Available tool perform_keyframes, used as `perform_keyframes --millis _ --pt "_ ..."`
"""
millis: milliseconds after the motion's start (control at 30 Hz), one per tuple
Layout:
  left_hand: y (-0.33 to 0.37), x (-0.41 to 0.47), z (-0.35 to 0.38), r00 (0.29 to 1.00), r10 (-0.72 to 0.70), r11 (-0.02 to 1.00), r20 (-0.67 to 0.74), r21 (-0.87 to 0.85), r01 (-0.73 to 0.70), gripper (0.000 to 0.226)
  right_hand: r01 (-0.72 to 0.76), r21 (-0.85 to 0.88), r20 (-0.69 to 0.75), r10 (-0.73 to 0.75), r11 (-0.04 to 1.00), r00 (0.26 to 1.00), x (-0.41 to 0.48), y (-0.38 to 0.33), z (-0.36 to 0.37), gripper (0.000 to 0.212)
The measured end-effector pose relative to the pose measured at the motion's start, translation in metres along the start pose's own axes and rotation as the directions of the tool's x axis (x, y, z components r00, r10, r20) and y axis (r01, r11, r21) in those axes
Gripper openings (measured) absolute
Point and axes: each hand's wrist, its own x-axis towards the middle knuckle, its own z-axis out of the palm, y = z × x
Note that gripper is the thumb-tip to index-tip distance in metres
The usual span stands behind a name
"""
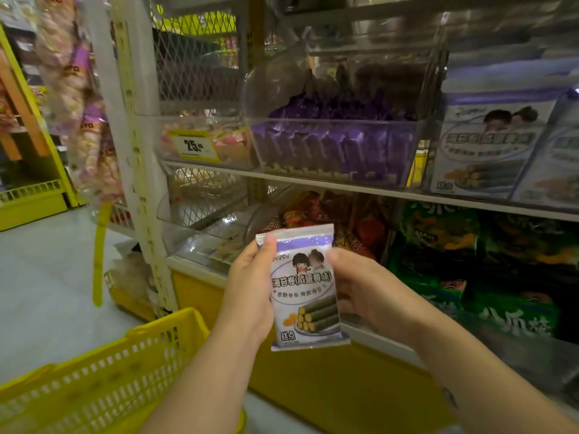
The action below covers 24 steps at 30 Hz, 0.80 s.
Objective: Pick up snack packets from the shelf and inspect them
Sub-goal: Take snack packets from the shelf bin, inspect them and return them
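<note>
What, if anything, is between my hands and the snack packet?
Nothing visible. The left hand and right hand both hold the snack packet by its side edges, in front of the shelf.

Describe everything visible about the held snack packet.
The snack packet is a white and purple pouch with crimped ends, showing two cartoon figures, Chinese text and seaweed rolls. It looks sealed, upright, slightly tilted, front toward the camera, before the lower shelf. The left hand and right hand grip its side edges.
</note>
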Motion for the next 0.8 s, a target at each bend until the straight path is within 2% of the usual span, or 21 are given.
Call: perform_keyframes --millis 100,167,267,333,433,567,733,800 --pt "0.007 0.003 -0.005 0.995 -0.097 0.988 0.026 -0.115 0.100 0.024 -0.098 -0.104 0.044 0.103 0.990 0.994 -0.006 0.004 -0.008 0.033" --pt "0.008 0.003 -0.010 0.980 -0.172 0.980 0.098 -0.080 0.180 0.033 -0.118 -0.082 0.021 0.120 0.990 0.993 -0.007 0.005 -0.009 0.025" --pt "0.009 -0.001 -0.018 0.919 -0.277 0.954 0.281 0.197 0.228 0.043 -0.097 0.118 -0.070 0.105 0.988 0.992 -0.006 0.003 -0.009 0.024" --pt "0.008 -0.004 -0.022 0.883 -0.328 0.919 0.336 0.328 0.217 0.048 -0.055 0.219 -0.151 0.090 0.974 0.985 -0.004 0.000 -0.011 0.034" --pt "0.002 -0.006 -0.020 0.917 -0.272 0.907 0.292 0.397 0.142 0.046 -0.025 0.322 -0.225 0.102 0.946 0.969 -0.003 -0.004 -0.010 0.044" --pt "-0.003 -0.005 -0.018 0.952 -0.188 0.916 0.242 0.394 0.080 0.043 -0.045 0.383 -0.236 0.145 0.923 0.961 -0.002 -0.003 -0.009 0.031" --pt "-0.003 -0.005 -0.017 0.941 -0.163 0.913 0.296 0.407 0.030 0.053 -0.010 0.371 -0.267 0.118 0.928 0.956 -0.004 -0.004 -0.010 0.029" --pt "-0.004 -0.006 -0.014 0.957 -0.094 0.887 0.275 0.460 -0.045 0.062 0.027 0.300 -0.309 0.071 0.954 0.948 -0.004 -0.004 -0.008 0.029"
